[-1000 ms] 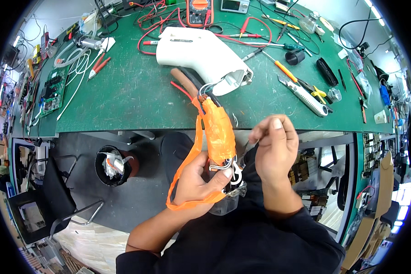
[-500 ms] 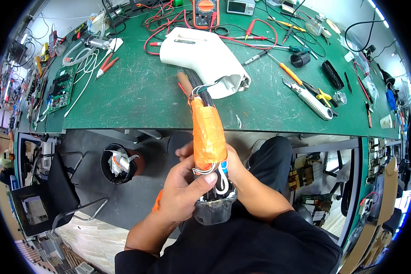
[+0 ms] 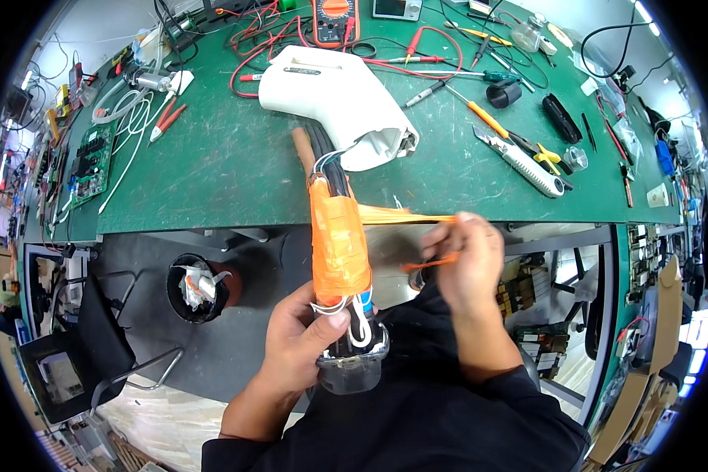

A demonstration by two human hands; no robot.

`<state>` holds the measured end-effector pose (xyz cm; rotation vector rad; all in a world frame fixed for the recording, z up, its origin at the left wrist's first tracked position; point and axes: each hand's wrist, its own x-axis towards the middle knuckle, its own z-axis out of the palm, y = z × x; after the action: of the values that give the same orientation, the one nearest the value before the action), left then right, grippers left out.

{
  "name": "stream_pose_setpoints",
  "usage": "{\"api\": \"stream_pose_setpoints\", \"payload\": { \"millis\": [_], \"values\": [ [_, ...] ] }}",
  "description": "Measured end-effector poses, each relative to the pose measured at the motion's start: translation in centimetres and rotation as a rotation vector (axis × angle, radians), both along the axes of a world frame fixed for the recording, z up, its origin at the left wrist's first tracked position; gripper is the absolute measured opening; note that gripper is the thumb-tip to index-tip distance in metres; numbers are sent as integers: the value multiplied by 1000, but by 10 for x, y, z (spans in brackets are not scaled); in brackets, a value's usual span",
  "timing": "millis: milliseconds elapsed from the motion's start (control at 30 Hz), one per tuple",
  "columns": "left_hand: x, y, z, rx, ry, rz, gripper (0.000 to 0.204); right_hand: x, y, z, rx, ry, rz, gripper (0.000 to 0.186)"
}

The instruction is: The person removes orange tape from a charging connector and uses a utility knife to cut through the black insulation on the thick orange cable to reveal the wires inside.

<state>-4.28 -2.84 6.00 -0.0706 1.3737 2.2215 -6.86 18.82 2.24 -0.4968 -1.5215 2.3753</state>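
Observation:
My left hand (image 3: pixel 297 338) grips the lower part of an assembly wrapped in orange tape (image 3: pixel 340 248), just above its clear plastic base (image 3: pixel 352 374). White wires (image 3: pixel 361 324) loop at that lower end, and black cables (image 3: pixel 326 153) and a brown tube (image 3: pixel 302 147) come out of the top. My right hand (image 3: pixel 464 259) pinches an orange strip (image 3: pixel 401 217) stretched sideways from the upper part of the wrap, with a loose end hanging below. Beyond the assembly, a white curved plastic housing (image 3: pixel 338 106) lies on the bench.
The green bench (image 3: pixel 204 181) holds a multimeter (image 3: pixel 335 20), test leads, a white utility knife (image 3: pixel 519 161), screwdrivers, pliers (image 3: pixel 168 118) and a circuit board (image 3: pixel 93 165). Under it stand a bin (image 3: pixel 181 303) and a black chair (image 3: pixel 86 330). Shelving (image 3: pixel 551 346) is at right.
My right hand went behind the wrapped assembly, then came out to the right with the orange strip pulled sideways. The assembly has turned slightly and shifted left in view.

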Motion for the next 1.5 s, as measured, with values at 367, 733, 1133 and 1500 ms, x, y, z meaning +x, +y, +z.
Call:
{"api": "stream_pose_setpoints", "payload": {
  "millis": [367,733,1133,1500],
  "values": [
    [-4,24,-23,-368,287,-138,27,8,3,140,1118,561,-164,20],
    [-5,49,-36,-432,199,-55,27,52,-189,70,1360,1318,802,15],
    [-8,17,-6,27,66,-76,34,18,-10,-28,-30,7,387,30],
    [-1,14,-9,61,17,-61,40,-27,-68,-44,-335,254,691,58]
  ]
}}
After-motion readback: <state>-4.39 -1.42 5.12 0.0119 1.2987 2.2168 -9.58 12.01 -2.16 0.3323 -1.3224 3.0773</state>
